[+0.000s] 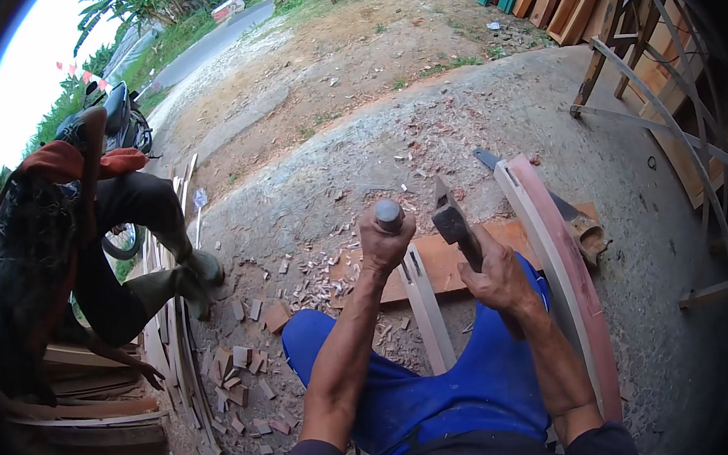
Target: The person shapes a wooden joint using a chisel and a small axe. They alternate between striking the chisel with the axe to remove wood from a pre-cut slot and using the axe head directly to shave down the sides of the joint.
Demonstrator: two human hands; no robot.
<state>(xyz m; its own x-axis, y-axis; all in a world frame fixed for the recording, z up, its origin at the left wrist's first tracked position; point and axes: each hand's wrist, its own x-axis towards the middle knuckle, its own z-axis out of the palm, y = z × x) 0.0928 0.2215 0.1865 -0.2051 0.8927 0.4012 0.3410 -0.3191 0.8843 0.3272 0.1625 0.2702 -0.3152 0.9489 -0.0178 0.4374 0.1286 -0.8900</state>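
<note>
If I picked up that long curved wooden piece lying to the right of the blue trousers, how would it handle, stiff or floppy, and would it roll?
The curved wooden piece looks like solid, thick timber, so probably stiff rather than floppy. Its length suggests it would be fairly heavy and awkward in one hand. Flat faces and the bowed shape make rolling unlikely; it might rock or pivot on the concrete ground instead.

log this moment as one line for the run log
left hand grips chisel on wood strip | right hand holds hammer raised | curved wood piece at right | wood chips on ground
</note>
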